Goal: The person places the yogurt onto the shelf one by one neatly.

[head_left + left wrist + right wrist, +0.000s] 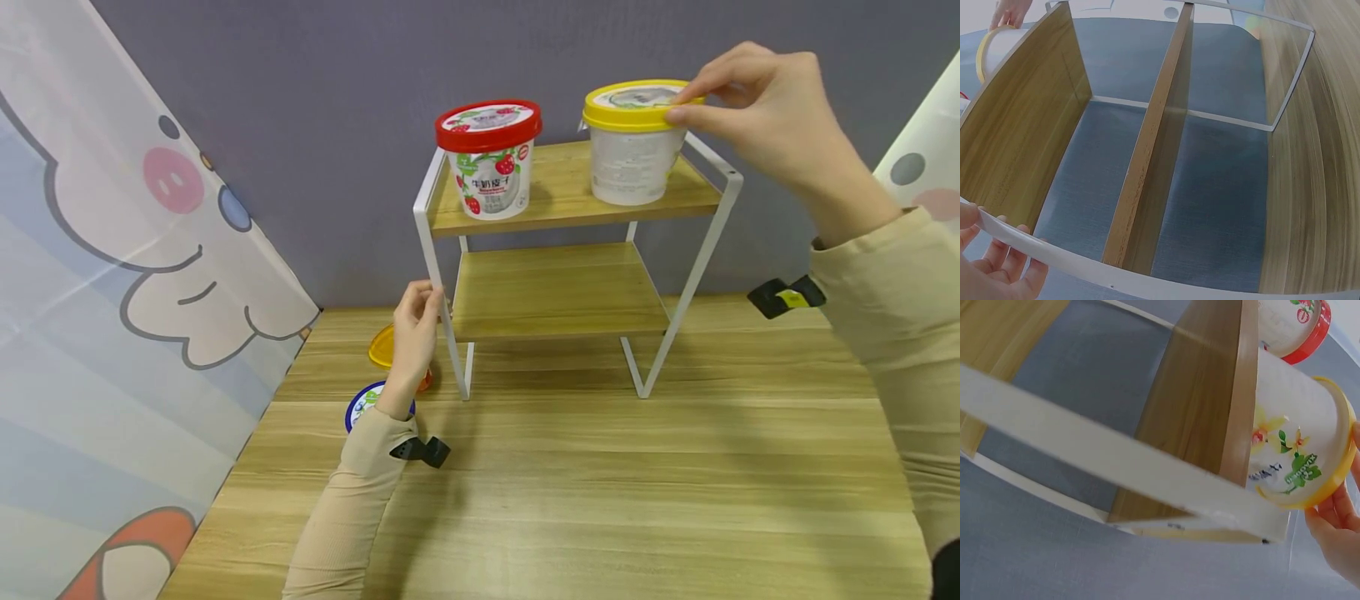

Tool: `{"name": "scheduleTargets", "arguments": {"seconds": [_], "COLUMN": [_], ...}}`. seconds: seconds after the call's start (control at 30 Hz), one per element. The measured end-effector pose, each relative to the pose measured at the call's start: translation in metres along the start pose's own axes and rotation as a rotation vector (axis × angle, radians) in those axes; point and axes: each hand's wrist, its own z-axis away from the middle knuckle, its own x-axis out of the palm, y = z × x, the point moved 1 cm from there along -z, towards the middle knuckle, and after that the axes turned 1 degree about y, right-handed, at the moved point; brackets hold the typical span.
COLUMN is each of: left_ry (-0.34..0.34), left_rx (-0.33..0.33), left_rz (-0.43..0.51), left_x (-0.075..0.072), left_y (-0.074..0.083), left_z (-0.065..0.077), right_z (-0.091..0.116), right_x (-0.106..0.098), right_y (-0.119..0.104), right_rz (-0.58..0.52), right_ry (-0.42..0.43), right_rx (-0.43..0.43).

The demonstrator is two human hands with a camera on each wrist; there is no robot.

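Note:
A two-tier wooden shelf with a white metal frame stands on the table. On its top board, at the right, sits a white tub with a yellow lid; my right hand pinches the rim of that lid between thumb and fingers. Flowers and green leaves are printed on this tub, as the right wrist view shows. To its left stands a strawberry-printed tub with a red lid. My left hand grips the white post on the shelf's left side, its fingers curled around the frame in the left wrist view.
Behind the left forearm, a blue-rimmed round lid and an orange-yellow item lie on the table, partly covered. A grey wall stands behind the shelf. Cartoon-printed curtains hang at both sides.

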Motion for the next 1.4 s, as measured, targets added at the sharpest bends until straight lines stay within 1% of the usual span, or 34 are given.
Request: {"name": "scheduleTargets", "arguments": {"seconds": [0.13,0.23,0.37,0.63,0.8,0.97,1.1,1.23,1.4], "left_ry": [0.002,0.000,0.001,0.005,0.000,-0.001,0.003,0.006,0.003], "left_rx": [0.003,0.004,0.009,0.000,0.007,0.009,0.007,0.005,0.008], "left_rz": [0.006,0.015,0.019,0.037,0.037,0.035,0.033,0.031,0.032], "left_x": [0.000,0.000,-0.001,-0.001,0.000,-0.001,-0.001,-0.001,0.000], "left_y": [0.000,-0.001,-0.001,-0.001,-0.001,-0.002,-0.002,-0.002,-0.001], "left_z": [-0.001,-0.001,-0.001,0.000,-0.001,-0.001,-0.001,-0.001,-0.001], "right_z": [-0.001,-0.001,-0.001,0.000,0.000,0.001,0.002,0.003,0.004], "right_x": [0.005,0.008,0.013,0.024,0.032,0.040,0.044,0.041,0.030], "right_y": [-0.004,-0.008,-0.012,-0.020,-0.025,-0.029,-0.031,-0.031,-0.024], "right_rz": [0.031,0.076,0.153,0.236,0.294,0.392,0.450,0.459,0.402], "right_ry": [0.027,0.042,0.050,0.074,0.094,0.109,0.115,0.100,0.064], "right_rx": [0.029,0.058,0.077,0.082,0.086,0.072,0.059,0.043,-0.011]}}
